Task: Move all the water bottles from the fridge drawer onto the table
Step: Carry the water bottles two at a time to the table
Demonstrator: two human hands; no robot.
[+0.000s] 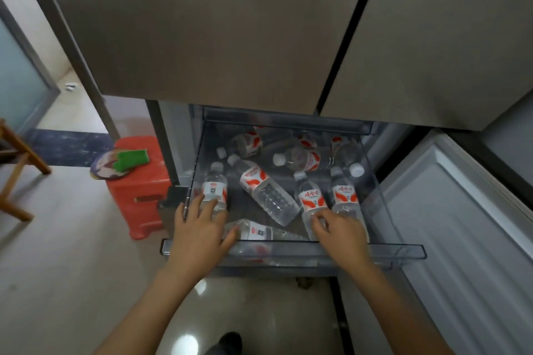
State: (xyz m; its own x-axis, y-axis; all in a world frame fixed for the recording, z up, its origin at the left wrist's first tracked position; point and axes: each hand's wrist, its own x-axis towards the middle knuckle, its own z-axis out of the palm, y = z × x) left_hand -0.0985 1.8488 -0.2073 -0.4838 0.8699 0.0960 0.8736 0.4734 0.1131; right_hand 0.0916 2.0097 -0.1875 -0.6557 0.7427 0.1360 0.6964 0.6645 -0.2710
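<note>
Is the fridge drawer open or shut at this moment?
Open. The clear drawer is pulled out under the closed upper doors, and the water bottles inside lie exposed.

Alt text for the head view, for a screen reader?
In an open fridge drawer scattered with water bottles, the left hand touches the left bottle and the right hand curls its fingers on the right bottle. A red stool stands beside the fridge.

Left hand (202,229) reaches forward, fingers splayed (thumb wide); right hand (341,232) reaches alongside, fingers curled downward.
</note>
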